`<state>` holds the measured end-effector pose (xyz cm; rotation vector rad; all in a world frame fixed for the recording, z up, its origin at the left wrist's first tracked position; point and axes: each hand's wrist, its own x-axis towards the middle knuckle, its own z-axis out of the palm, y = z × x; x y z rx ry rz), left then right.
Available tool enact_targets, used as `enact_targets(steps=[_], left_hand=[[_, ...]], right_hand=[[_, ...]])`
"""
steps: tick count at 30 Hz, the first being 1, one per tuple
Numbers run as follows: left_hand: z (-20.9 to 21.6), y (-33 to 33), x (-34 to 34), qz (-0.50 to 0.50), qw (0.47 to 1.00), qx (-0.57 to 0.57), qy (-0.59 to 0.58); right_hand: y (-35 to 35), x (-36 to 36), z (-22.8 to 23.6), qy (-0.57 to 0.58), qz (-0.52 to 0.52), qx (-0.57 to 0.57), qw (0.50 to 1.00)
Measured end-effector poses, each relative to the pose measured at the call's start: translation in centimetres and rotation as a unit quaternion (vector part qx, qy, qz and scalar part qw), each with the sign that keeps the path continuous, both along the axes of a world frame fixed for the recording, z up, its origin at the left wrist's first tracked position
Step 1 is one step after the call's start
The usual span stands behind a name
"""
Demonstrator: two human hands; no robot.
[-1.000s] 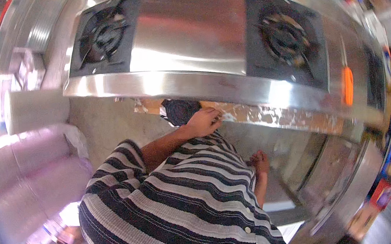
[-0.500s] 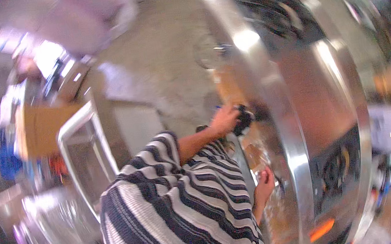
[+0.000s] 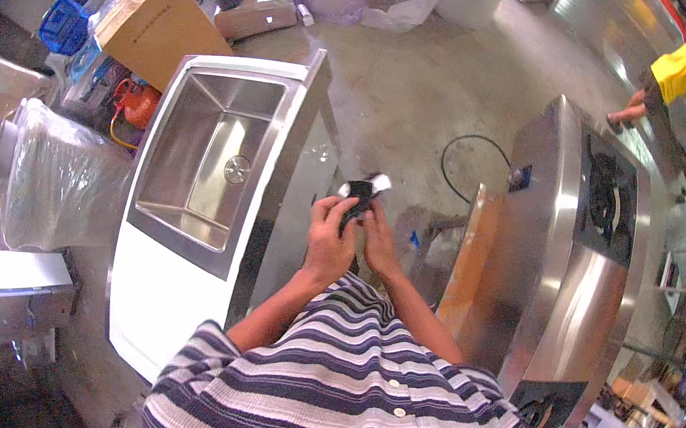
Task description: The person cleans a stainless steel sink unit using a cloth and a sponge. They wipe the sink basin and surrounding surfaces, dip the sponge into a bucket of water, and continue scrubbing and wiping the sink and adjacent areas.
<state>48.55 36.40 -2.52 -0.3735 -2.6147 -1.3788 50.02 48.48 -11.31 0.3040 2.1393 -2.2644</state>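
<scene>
In front of my chest, both hands meet around a small black object with bright whitish ends (image 3: 365,188); it is blurred and its kind cannot be made out. My left hand (image 3: 330,238) is closed on it from the left, thumb and fingers bent over its near side. From below right, the fingers of my right hand (image 3: 378,242) press against it, partly hidden behind the object and the left fingers. To the left stands a white-edged counter (image 3: 171,302) with a stainless steel sink basin (image 3: 209,184). A steel stove unit (image 3: 540,262) with black burner panels stands at the right.
A black hose (image 3: 443,168) curls on the concrete floor (image 3: 397,94). Beyond the sink are a cardboard box (image 3: 163,30), an orange-red gas cylinder (image 3: 138,104) and a blue basket (image 3: 63,25). Wrapped goods (image 3: 52,178) stand left. A person in yellow (image 3: 678,75) bends at the far right.
My view has swung to the right, bringing the sink into full sight. My left hand has carried the black object away from the stove's side, and my right hand has joined it there.
</scene>
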Motion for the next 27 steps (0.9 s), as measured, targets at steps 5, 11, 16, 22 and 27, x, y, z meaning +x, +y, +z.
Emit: enact_targets(steps=[5,11,16,22,27], left_hand=[[-0.7,-7.3,-3.8,0.101,0.994,-0.017,-0.028],[0.4,-12.3,-7.3,0.155,0.968,-0.18,-0.078],[2.1,-14.9,-7.9,0.208,0.965,-0.092,-0.131],[2.0,-14.7,-10.0,0.214,0.963,-0.083,-0.139],[3.3,-12.5,-10.8,0.253,0.949,-0.104,-0.159]], right_hand=[[-9.3,-8.8,-2.9,-0.027,0.144,-0.064,0.987],[-19.7,-13.2,-6.5,-0.01,0.03,-0.026,0.999],[-18.6,-20.8,-2.0,-0.057,-0.082,0.058,0.993],[-8.9,-39.6,-3.2,0.036,-0.203,0.143,0.968],[-10.0,-39.0,-2.1,-0.008,-0.197,0.072,0.978]])
